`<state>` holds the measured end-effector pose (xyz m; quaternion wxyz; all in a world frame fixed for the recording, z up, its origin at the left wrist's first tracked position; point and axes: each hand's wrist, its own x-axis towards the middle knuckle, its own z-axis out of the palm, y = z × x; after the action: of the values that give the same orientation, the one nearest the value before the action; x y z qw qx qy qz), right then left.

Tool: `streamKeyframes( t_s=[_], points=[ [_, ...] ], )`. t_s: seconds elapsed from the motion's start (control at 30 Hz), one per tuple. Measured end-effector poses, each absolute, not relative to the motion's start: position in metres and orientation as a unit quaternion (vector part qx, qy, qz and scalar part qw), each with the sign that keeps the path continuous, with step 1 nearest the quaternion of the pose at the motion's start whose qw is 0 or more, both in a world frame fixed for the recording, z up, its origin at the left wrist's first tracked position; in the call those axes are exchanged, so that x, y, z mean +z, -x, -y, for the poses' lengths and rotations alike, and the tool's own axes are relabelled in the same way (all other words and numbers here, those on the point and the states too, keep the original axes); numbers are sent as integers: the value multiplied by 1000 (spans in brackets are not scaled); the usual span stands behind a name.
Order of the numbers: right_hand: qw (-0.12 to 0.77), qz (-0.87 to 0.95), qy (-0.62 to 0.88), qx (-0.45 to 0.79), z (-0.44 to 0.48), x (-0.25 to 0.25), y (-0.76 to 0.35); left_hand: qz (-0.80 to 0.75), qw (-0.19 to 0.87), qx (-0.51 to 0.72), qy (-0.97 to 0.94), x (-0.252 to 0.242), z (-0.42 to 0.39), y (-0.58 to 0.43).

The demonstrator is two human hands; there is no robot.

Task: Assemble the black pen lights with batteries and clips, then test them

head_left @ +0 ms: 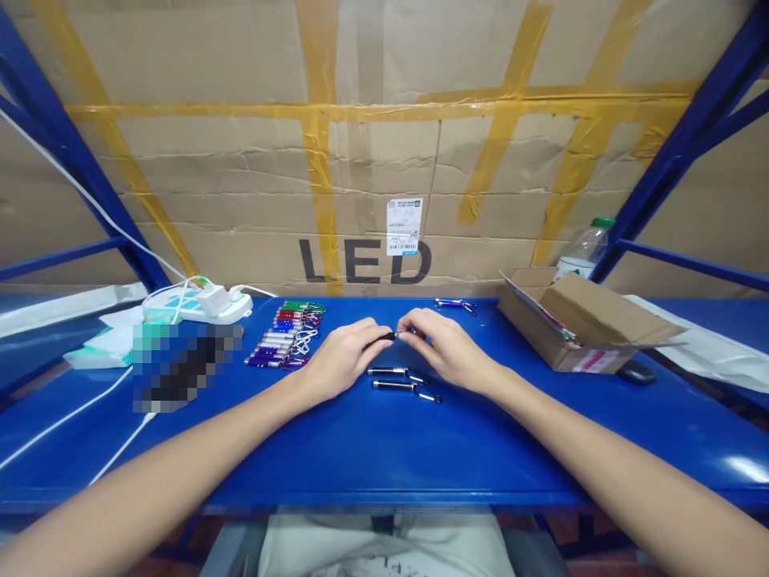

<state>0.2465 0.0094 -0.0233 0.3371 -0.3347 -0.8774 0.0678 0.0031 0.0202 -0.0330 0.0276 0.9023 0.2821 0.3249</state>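
My left hand [344, 353] and my right hand [437, 346] meet over the middle of the blue table [384, 457]. Both pinch one small black keychain flashlight [389, 336] between their fingertips, each at one end. Just below the hands lie two more black keychain flashlights [404, 380] side by side. To the left, several coloured keychain flashlights [287, 333] lie in a neat row. A purple pair [455, 304] lies further back.
An open cardboard box [577, 324] stands at the right, a plastic bottle [585, 248] behind it. A white power strip [201, 304] with cables sits at the back left, beside a blurred patch. Taped cardboard marked LED forms the back wall.
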Motion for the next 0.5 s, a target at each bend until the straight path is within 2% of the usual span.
streamKeyframes(
  t_s=[0.1, 0.23, 0.5],
  points=[
    [344, 866, 349, 101, -10, -25, -245, -276, 10, 312, -909, -32, -19, -2],
    [364, 828, 375, 206, -10, -24, -242, -249, -32, 311, -917, -33, -20, 0],
    [369, 619, 392, 572, -10, -18, -236, -180, -254, 291, -905, -31, -23, 6]
  ],
)
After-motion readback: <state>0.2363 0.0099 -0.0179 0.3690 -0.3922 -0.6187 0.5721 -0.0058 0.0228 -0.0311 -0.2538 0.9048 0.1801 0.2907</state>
